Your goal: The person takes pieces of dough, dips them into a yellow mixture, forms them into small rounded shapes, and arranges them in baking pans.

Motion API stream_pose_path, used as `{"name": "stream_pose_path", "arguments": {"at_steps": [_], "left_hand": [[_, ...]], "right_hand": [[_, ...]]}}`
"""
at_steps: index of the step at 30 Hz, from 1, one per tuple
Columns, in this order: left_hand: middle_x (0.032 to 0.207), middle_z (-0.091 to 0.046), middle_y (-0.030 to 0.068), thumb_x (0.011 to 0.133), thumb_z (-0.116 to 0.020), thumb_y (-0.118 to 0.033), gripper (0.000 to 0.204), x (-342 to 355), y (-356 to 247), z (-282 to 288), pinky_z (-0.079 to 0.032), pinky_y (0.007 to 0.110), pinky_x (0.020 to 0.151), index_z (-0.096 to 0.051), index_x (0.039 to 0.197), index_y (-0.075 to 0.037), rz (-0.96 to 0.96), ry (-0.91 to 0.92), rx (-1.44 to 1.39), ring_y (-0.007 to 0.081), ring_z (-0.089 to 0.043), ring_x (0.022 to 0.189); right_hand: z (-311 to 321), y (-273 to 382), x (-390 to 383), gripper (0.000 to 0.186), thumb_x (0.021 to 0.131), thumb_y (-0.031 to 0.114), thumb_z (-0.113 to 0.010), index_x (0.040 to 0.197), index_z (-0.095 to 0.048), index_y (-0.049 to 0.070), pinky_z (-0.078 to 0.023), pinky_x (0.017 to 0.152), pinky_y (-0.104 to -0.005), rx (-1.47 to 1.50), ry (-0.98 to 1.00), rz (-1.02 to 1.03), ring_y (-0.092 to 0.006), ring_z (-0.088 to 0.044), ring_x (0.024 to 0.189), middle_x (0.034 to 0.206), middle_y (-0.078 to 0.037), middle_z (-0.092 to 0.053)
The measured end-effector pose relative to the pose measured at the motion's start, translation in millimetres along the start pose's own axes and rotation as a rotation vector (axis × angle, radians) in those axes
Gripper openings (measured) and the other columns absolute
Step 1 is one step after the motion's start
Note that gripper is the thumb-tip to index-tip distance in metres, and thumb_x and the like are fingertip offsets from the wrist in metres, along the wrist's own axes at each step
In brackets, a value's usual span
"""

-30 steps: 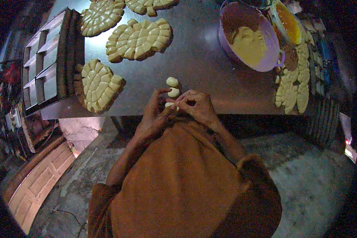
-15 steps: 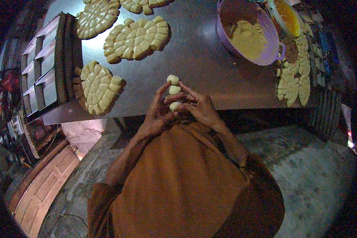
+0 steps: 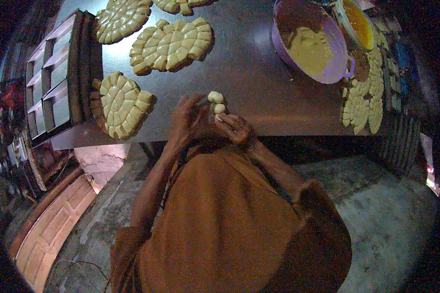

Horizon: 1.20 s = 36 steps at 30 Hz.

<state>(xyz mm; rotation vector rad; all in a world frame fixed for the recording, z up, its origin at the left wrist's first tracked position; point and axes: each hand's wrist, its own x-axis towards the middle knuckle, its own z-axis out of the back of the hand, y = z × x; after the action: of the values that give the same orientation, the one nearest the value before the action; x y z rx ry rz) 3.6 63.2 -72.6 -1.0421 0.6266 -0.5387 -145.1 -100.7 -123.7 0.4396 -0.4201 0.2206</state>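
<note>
Two small pale dough balls, the far one (image 3: 215, 97) and the nearer one (image 3: 219, 108), sit in a short row on the dark metal table (image 3: 249, 93) by its front edge. My left hand (image 3: 186, 119) is just left of them, slightly blurred, with thumb and fingers apart and fingertips close to the far ball. On the near side of the row, the fingers of my right hand (image 3: 237, 131) are drawn together round a pale bit of dough, mostly covered by the fingers. Left of my hands lies a segmented dough piece (image 3: 121, 105) with a glossy top.
Another large segmented dough piece (image 3: 172, 45) lies farther back. A metal rack of pans (image 3: 54, 73) stands at the left. At the right are a purple bowl (image 3: 335, 68) with pale batter, an orange-filled container (image 3: 358, 24) and flat dough shapes (image 3: 359, 105).
My hands have parted: the left moved left, the right shifted right and its fingers drew together. The nearest dough ball is now largely covered by my right fingers.
</note>
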Motion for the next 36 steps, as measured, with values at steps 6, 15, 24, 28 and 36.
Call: {"name": "stream_pose_path", "arguments": {"at_steps": [6, 15, 24, 28, 36], "left_hand": [[0.115, -0.054, 0.0176, 0.077, -0.071, -0.014, 0.047, 44, 12, -42, -0.049, 0.046, 0.086, -0.056, 0.120, -0.006, -0.202, 0.107, 0.393, 0.0390, -0.053, 0.106], [0.107, -0.054, 0.0181, 0.084, -0.064, -0.015, 0.038, 19, -5, -28, -0.048, 0.044, 0.082, -0.057, 0.120, -0.006, -0.156, -0.212, 0.156, 0.0363, -0.055, 0.098], [0.100, -0.058, 0.0198, 0.082, -0.058, -0.004, 0.034, -36, 52, 51, -0.046, 0.047, 0.083, -0.055, 0.115, 0.002, -0.048, -0.723, 0.256, 0.0370, -0.055, 0.095], [0.099, -0.058, 0.0201, 0.080, -0.058, -0.002, 0.035, -26, 112, 34, -0.046, 0.048, 0.083, -0.056, 0.115, 0.002, -0.316, -1.072, 0.521, 0.0392, -0.055, 0.093], [0.098, -0.059, 0.0185, 0.089, -0.055, -0.006, 0.027, -36, 63, 48, -0.049, 0.042, 0.078, -0.061, 0.115, 0.001, 0.027, -0.781, 0.492, 0.0339, -0.058, 0.090]], "right_hand": [[-37, -15, -41, 0.025, 0.076, 0.007, -0.072, 0.100, -0.069, 0.006, -0.054, 0.084, -0.0456, -0.040, -0.037, -0.048, -0.0348, -0.062, 0.100, 0.108, -0.014, -0.064], [-3, 7, 10, 0.029, 0.079, 0.006, -0.068, 0.108, -0.067, 0.007, -0.053, 0.084, -0.0448, 0.116, -0.087, -0.206, -0.0337, -0.063, 0.097, 0.106, -0.015, -0.065], [-90, 47, 181, 0.029, 0.084, 0.007, -0.062, 0.113, -0.064, 0.002, -0.051, 0.082, -0.0430, 0.436, 0.098, -0.283, -0.0367, -0.061, 0.094, 0.104, -0.018, -0.064], [-136, 44, 206, 0.023, 0.082, 0.010, -0.064, 0.104, -0.069, 0.002, -0.051, 0.081, -0.0433, 0.496, 0.266, -0.389, -0.0378, -0.062, 0.092, 0.097, -0.019, -0.066], [-17, -28, 179, 0.020, 0.095, 0.014, -0.060, 0.112, -0.067, 0.006, -0.054, 0.086, -0.0306, 1.326, 0.020, -0.970, -0.0130, -0.064, 0.097, 0.104, -0.005, -0.069]]}}
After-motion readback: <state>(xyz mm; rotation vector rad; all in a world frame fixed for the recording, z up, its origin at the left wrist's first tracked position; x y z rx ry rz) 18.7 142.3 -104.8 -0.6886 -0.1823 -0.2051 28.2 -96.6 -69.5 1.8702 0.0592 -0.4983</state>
